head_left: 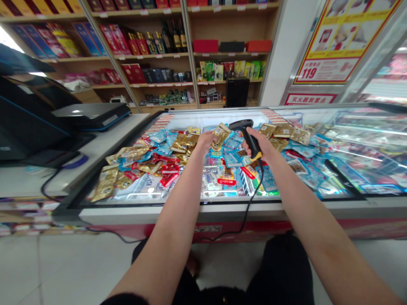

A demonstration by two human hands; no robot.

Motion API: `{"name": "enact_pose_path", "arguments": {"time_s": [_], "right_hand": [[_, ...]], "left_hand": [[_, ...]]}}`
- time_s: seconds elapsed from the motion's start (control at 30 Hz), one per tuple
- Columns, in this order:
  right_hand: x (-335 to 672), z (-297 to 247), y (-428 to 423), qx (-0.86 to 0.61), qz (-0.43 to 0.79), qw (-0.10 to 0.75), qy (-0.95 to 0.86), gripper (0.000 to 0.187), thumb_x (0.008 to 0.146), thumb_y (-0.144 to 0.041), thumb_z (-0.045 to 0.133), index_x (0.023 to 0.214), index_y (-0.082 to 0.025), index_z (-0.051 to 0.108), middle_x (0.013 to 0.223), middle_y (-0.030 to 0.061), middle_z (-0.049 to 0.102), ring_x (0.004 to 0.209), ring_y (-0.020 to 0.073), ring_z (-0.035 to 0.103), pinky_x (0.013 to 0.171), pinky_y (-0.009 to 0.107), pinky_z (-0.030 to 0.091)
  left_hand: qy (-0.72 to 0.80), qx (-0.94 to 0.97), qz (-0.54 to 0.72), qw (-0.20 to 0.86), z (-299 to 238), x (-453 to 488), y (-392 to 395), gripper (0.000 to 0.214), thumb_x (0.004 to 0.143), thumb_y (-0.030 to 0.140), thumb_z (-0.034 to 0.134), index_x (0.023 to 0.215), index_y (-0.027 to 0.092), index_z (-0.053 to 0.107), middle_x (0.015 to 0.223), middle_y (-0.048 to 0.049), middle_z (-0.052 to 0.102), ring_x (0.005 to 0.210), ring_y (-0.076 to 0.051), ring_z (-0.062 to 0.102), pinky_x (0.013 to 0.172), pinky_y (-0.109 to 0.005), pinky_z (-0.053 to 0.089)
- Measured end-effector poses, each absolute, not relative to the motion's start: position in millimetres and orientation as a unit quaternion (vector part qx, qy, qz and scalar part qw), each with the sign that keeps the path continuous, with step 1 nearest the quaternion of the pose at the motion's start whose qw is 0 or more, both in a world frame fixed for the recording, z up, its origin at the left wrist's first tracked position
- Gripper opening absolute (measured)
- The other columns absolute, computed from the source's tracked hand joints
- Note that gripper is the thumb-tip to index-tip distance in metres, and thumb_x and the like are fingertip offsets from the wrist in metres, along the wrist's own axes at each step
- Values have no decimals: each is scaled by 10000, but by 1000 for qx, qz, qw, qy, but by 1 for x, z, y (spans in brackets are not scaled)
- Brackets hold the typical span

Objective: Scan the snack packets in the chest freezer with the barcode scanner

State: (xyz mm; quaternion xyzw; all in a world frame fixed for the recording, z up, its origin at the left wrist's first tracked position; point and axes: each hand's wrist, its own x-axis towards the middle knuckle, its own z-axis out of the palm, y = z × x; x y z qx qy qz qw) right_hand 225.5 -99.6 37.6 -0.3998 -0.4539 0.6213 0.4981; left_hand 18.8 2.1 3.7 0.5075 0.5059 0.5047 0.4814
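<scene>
View: I work through one head-worn camera.
Position: above and behind the person's arms, which enter from the bottom edge.
Facing: forward and down across the long glass-lidded freezer chest [222,208], with brown wooden wall shelves [165,55] beyond.
Nearness: close; the left hand [206,140] and right hand [258,146] sit mid-frame at arm's reach.

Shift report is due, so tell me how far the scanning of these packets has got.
Done: cannot tell; no packets lie set apart as finished. In hand: the left hand holds up a gold packet, and the right hand grips the black scanner, its head toward the packet. Left: gold, blue and red loose packets lie spread over the freezer.
</scene>
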Motion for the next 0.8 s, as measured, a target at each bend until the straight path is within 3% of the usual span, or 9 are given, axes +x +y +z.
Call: {"name": "enact_pose_path", "arguments": {"time_s": [0.1, 0.3, 0.57, 0.8], "right_hand": [[226, 37, -100, -401, 621, 495, -456, 377, 886, -558, 613, 930, -184, 618, 521, -9, 584, 344, 121, 495, 309, 226, 406], [226, 39, -101, -406, 618, 490, -462, 374, 894, -554, 602, 920, -182, 621, 516, -9, 581, 335, 121, 489, 299, 226, 403], [226, 38, -101, -404, 618, 485, -468, 374, 880, -565, 617, 855, -192, 599, 510, -10, 576, 334, 121, 493, 295, 224, 404], [225, 39, -103, -402, 618, 486, -470, 377, 893, -560, 604, 893, -183, 614, 508, -10, 572, 329, 122, 492, 290, 221, 395]], "left_hand": [[502, 510, 498, 490, 3, 17, 5, 298, 482, 46, 634, 758, 149, 682, 605, 46, 622, 609, -135, 593, 627, -243, 475], [572, 494, 530, 385, 5, 15, 3, 280, 475, 66, 744, 723, 154, 646, 534, 73, 544, 574, -120, 549, 634, -239, 440], [535, 494, 558, 398, 8, 16, 1, 193, 545, 175, 755, 718, 152, 671, 630, 27, 635, 700, -159, 628, 686, -242, 465], [535, 490, 566, 392, 10, 17, -3, 210, 514, 118, 762, 701, 149, 670, 623, 27, 632, 712, -167, 624, 665, -241, 470]]}}
